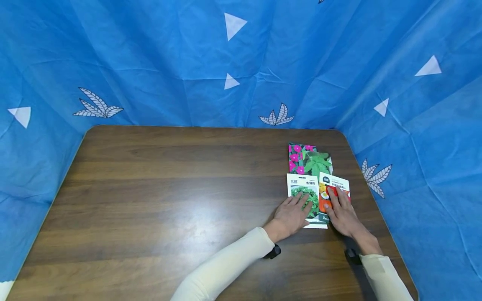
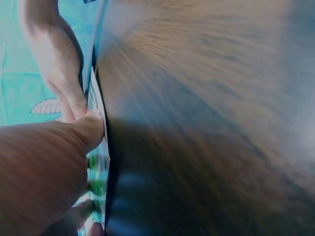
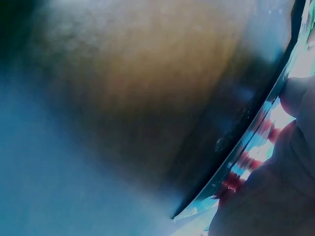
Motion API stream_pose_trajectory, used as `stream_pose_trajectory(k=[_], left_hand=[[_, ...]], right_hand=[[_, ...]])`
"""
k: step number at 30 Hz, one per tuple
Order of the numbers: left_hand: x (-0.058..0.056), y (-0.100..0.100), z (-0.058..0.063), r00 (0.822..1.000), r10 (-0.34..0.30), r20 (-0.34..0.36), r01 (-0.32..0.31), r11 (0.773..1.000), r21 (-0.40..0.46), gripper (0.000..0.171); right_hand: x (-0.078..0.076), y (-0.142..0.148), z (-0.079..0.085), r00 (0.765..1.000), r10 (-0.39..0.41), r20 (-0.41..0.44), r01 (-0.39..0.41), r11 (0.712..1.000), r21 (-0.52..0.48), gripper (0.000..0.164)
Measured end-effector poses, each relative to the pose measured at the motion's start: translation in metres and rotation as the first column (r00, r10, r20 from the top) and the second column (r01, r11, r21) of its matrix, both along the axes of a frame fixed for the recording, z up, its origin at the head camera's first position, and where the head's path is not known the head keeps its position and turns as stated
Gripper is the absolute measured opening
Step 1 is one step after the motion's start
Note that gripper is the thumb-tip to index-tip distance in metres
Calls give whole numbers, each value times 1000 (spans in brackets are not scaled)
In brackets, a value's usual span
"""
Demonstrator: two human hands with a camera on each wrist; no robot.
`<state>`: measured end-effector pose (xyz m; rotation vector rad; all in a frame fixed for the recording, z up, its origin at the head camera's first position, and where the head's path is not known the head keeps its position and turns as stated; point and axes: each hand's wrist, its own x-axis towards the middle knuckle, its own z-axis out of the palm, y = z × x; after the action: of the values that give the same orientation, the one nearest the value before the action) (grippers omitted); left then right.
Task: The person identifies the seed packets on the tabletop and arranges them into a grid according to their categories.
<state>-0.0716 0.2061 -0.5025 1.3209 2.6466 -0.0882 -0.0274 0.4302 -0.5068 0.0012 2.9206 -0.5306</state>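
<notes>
My left hand [image 1: 290,215] rests with fingers spread on a white seed packet with a green leafy picture [image 1: 300,192]. Its thumb lies at the packet's near edge in the left wrist view. Beside it, my right hand [image 1: 344,215] presses on a seed packet with a red and orange flower picture [image 1: 322,200], fingers nearly straight. Both packets lie flat, side by side. Behind them lie a packet with a large green leaf [image 1: 317,163] and, partly under that, a packet with pink flowers [image 1: 294,157]. A white packet edge [image 1: 318,226] shows beneath the front pair.
The brown wooden table [image 1: 158,200] extends far to the left of the packets. Its right edge runs close beside my right hand. A blue cloth [image 1: 162,50] with white triangles and leaf prints hangs behind the table and along its sides.
</notes>
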Motion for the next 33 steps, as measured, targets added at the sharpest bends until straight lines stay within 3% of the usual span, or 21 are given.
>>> stream_pose_trajectory(k=[18, 33], left_hand=[[-1, -19, 6, 999, -22, -28, 23, 1000, 9, 65], [7, -36, 9, 999, -7, -50, 9, 999, 38, 64]], right_hand=[[-1, 0, 2, 1000, -3, 4, 3, 1000, -14, 64], [1, 0, -1, 1000, -11, 12, 11, 1000, -1, 64]])
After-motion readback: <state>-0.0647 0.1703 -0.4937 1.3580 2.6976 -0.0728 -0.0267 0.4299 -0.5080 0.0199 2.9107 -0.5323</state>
